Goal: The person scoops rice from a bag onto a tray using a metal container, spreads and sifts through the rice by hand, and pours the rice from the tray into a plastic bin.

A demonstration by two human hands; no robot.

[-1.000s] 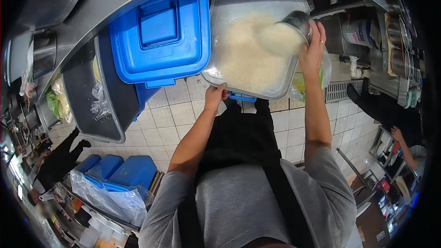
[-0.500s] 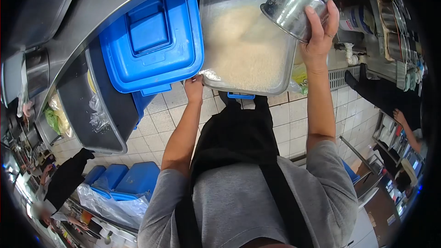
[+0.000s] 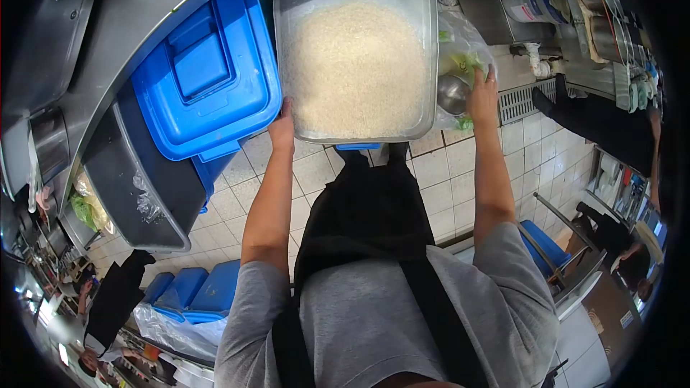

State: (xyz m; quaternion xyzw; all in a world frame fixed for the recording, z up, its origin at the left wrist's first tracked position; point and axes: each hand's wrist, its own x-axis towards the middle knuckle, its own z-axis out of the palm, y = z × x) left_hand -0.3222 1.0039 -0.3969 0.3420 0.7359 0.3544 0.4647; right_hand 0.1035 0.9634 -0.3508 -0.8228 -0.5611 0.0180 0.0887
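Pale grains like rice (image 3: 363, 68) lie heaped in a clear rectangular container (image 3: 429, 50) in front of me. My left hand (image 3: 282, 128) is at the container's near left corner, its thumb up beside the blue lid (image 3: 208, 118); most of its fingers are hidden. To the right of the container, my right hand (image 3: 484, 93) has its fingers apart beside a round metal bowl (image 3: 453, 94). The bowl rests by a clear plastic bag (image 3: 466, 43) with green leaves in it. Whether the fingers still touch the bowl is hard to tell.
A grey tub (image 3: 126, 179) holding crumpled plastic stands left of the blue lid. The steel counter (image 3: 136, 14) curves along the upper left. Blue bins (image 3: 208, 291) are at the lower left. Other people stand at the far left and right. A floor drain (image 3: 517, 103) lies to the right.
The metal vessel has gone from above the grains, where it was tipped, down to the container's right side with my right hand. The container appears further left in view.
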